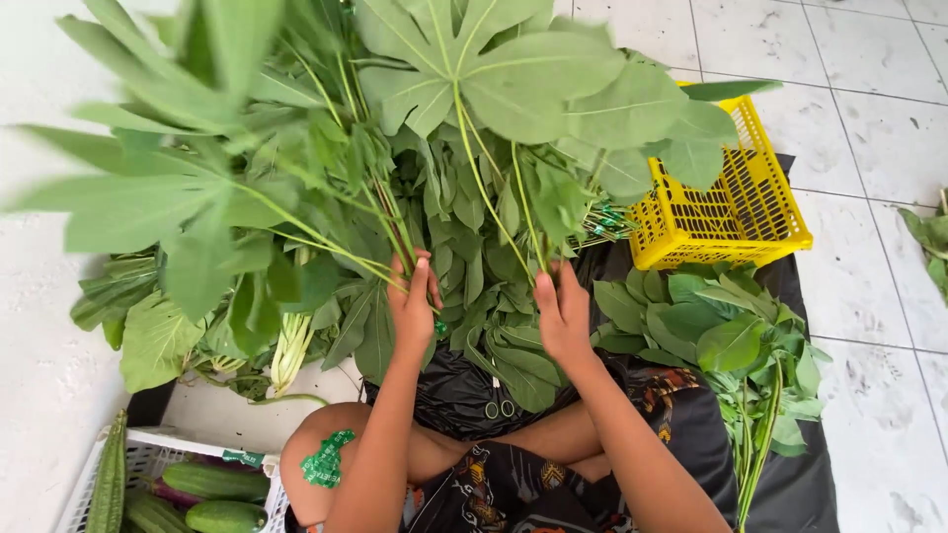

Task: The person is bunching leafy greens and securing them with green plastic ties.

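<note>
Cassava leaf stalks [395,168] upright, long axis rising away from the lap, leaves fanned overhead. Left hand [413,301] clamped round the reddish stems, right hand [561,314] closed on the green ones just beside. Yellow basket [726,212] beyond right; cucumbers [212,484] lower left.

White tile floor [879,118]: black sheet [800,484] under hands, yellow basket [736,222] to their right, white basket [148,454] w/ cucumbers on left.
</note>
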